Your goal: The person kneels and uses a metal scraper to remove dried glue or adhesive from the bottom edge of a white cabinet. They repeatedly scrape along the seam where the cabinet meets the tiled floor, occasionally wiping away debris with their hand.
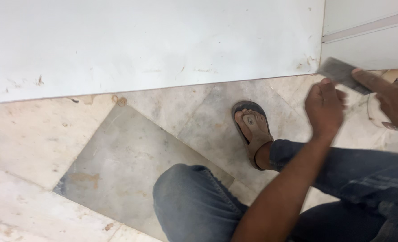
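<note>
The right hand has its grip closed on a flat grey rectangular scraper blade held against the large white wall tile, while just left of it the left hand (blurred) is curled into a loose, empty fist above the sandalled foot.

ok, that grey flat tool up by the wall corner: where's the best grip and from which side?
Likely its near end, from the right. The grey flat tool is a thin slab tilted with its far end up-left against the white wall, so that end is best left free. The right hand already takes it from the right, finger along the top. The left hand is curled beside it.
</note>
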